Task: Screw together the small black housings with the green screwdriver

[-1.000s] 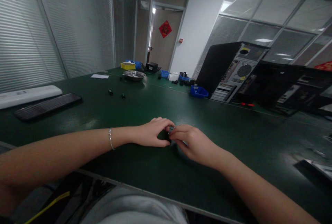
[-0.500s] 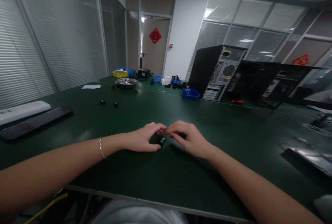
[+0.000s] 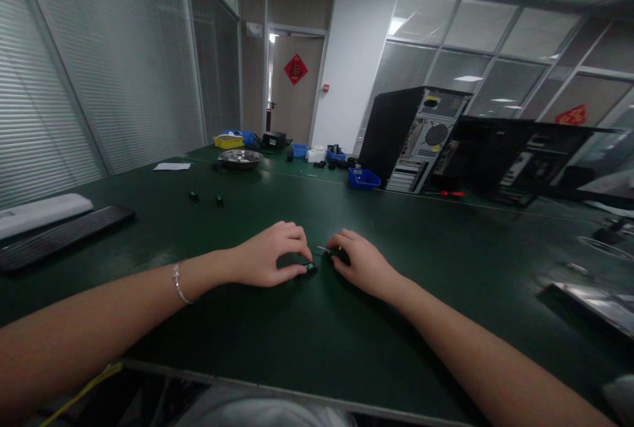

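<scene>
A small black part with a green patch [image 3: 310,268] is pinched between the thumb and fingertips of my left hand [image 3: 272,255], low over the green table. A bracelet circles that wrist. Just to the right, the fingers of my right hand [image 3: 360,261] are curled round a thin tool with a light, narrow tip [image 3: 321,248] that points left. The rest of the tool is mostly hidden in the hand, and its exact kind cannot be made out. Two similar small black-and-green parts, one on the left [image 3: 193,196] and one beside it [image 3: 219,200], lie further back.
A black keyboard [image 3: 67,235] lies at the left, beside a long white box [image 3: 44,212]. A metal bowl [image 3: 240,160], a yellow bin [image 3: 228,142] and a blue bin [image 3: 364,179] stand further back. Computer towers [image 3: 416,140] and a red tool [image 3: 452,194] are at the right.
My left fingers have closed onto the small part, which now lies more level. My right hand has drawn slightly away to the right, and the thin tool tip now shows.
</scene>
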A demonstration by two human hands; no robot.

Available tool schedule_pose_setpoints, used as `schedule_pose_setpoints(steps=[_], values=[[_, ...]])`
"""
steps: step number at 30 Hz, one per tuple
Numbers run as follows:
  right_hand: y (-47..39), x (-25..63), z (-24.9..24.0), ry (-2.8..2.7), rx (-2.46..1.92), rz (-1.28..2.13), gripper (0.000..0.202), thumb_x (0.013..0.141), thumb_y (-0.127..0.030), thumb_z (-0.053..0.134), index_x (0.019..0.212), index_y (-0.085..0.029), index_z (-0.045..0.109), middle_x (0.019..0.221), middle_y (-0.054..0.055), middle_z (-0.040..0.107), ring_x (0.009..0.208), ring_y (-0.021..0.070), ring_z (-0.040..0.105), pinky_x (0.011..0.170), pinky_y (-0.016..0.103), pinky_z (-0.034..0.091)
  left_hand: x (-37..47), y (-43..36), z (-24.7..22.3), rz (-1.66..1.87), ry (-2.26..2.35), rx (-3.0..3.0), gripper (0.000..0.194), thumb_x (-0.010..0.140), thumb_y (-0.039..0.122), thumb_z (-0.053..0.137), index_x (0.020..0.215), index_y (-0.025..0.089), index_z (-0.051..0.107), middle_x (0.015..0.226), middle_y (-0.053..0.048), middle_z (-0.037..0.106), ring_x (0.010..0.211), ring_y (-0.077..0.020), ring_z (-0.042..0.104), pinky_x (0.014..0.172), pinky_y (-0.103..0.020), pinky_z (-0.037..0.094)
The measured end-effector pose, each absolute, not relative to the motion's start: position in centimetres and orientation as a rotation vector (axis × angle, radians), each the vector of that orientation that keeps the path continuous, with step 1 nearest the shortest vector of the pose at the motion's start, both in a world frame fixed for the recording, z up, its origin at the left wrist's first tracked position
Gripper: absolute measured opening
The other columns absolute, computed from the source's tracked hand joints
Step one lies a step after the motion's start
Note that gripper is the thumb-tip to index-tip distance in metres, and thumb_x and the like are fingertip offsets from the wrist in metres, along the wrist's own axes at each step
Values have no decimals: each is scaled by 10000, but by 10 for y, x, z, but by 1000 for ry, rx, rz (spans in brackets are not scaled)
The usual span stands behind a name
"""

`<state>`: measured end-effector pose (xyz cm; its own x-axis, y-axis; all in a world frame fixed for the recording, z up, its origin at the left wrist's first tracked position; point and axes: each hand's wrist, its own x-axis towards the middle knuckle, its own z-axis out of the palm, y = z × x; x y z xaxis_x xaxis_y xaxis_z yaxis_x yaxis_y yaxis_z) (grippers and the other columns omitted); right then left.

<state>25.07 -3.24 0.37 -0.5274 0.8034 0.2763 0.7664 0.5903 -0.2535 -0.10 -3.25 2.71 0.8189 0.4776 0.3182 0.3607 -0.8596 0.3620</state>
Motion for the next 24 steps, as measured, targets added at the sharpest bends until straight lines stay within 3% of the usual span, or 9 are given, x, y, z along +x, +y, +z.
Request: schedule_pose_setpoints(steps=[6, 10, 16, 24], values=[[-38, 251, 15, -2386, -1263, 212, 115, 889, -188, 595, 998, -162, 622, 1005, 51, 598, 846, 165, 595, 753, 326, 504, 3, -31, 16, 588, 608, 2803, 224, 855, 382, 684, 990, 203, 689, 938, -53, 612, 893, -212, 548, 822, -333, 405], [-41, 250, 21, -2392, -1220, 277, 189, 851, -116, 567, 1008, -192, 642, 983, 53, 580, 833, 163, 589, 747, 294, 485, 4, -27, 10, 627, 629, 2789, 254, 804, 405, 742, 932, 192, 689, 935, -34, 619, 882, -189, 573, 776, -283, 434], [-46, 247, 24, -2395, -1207, 334, 208, 854, -128, 561, 1030, -197, 648, 1013, 62, 581, 859, 181, 592, 754, 306, 489, -1, -17, 8, 650, 749, 2818, 26, 860, 180, 680, 885, 179, 688, 936, -41, 622, 893, -192, 576, 779, -280, 439], [-45, 245, 21, -2385, -1199, 324, 214, 859, -132, 559, 1041, -191, 653, 1018, 69, 588, 865, 185, 594, 767, 312, 489, -1, -15, 5, 635, 805, 2964, 123, 904, 118, 557, 962, 163, 655, 979, -72, 632, 907, -216, 555, 814, -332, 431]])
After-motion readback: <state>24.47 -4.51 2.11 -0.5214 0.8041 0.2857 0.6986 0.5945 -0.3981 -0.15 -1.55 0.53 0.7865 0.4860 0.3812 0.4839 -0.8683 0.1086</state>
